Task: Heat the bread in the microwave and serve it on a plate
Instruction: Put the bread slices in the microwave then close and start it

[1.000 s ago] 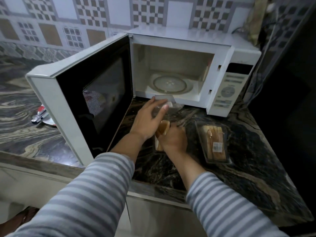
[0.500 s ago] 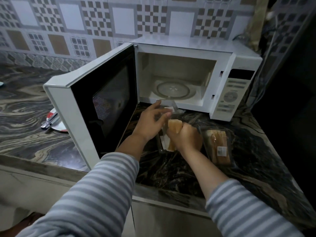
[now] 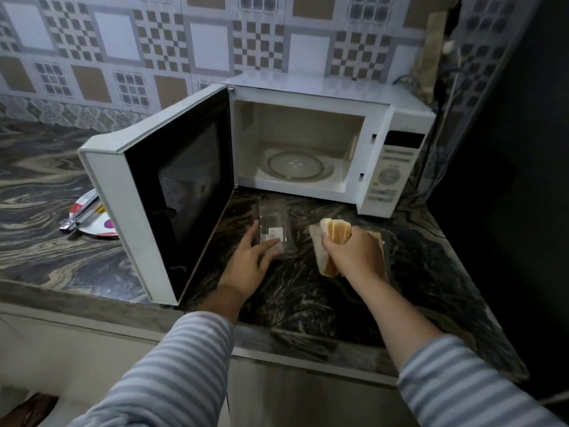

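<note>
Right hand [image 3: 354,254] curled tight around bread slices [image 3: 334,241] above the counter [image 3: 308,303], left hand [image 3: 249,263] with fingers straight on clear empty wrapper [image 3: 274,229], microwave [image 3: 308,143] door wide open, plate [image 3: 92,217] far left.

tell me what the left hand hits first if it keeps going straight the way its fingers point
Most likely the clear plastic package: the left hand lies open on the counter, fingertips at the package's near edge. Beyond that stands the microwave, though depth is hard to judge.

White microwave [image 3: 326,97], grey-striped sleeves [image 3: 172,371], dark swirled marble counter [image 3: 40,186], golden-brown bread [image 3: 334,238]
</note>
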`<state>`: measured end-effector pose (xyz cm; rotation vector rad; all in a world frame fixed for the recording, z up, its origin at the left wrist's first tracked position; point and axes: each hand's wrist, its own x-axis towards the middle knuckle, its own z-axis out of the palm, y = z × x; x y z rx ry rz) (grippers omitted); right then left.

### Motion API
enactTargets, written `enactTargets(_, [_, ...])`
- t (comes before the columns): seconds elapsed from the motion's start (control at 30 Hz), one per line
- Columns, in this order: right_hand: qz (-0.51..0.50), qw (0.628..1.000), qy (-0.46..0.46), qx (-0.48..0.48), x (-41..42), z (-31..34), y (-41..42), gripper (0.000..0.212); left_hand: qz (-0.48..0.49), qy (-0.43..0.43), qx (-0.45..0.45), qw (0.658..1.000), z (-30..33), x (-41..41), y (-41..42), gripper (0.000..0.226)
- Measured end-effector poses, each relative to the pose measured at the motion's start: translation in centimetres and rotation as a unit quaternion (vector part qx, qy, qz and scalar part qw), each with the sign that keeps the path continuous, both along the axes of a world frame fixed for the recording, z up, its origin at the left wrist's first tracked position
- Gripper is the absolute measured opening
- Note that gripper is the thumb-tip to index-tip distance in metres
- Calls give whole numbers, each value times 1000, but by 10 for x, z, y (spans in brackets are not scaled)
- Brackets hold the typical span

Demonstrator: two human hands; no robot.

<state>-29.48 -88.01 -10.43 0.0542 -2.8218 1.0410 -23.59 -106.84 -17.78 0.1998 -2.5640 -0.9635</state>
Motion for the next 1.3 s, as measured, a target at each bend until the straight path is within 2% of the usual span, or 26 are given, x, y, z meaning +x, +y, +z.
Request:
enactTargets(0.2, [31, 999, 10, -34, -43, 13, -21, 45, 82, 10, 84, 993, 15, -3, 3, 20])
enactTargets(0.33, [57, 998, 8, -25, -85, 34, -37, 45, 117, -26, 111, 987, 23, -23, -11, 29])
enactTargets(0.47, [70, 997, -2, -30, -134, 48, -60, 45, 131, -105, 35, 985, 9, -56, -32, 40])
enactTargets(0.73, [104, 993, -43, -34, -223, 35, -135, 41, 167, -128, -120, 970, -18, -90, -46, 51])
enactTargets(0.8, [131, 990, -45, -19, -239, 35, -154, 38, 168, -122, -132, 969, -21, -92, -48, 51])
enactTargets(0.9, [125, 991, -34, -19, -256, 34, -179, 43, 166, -123, -144, 968, -22, -93, -49, 52])
enactTargets(1.2, [152, 988, -4, -21, -284, 22, -210, 44, 169, -107, -123, 972, -21, -90, -49, 50])
enactTargets(1.3, [132, 991, -12, -32, -283, 20, -207, 54, 170, -103, -128, 972, -18, -90, -49, 50])
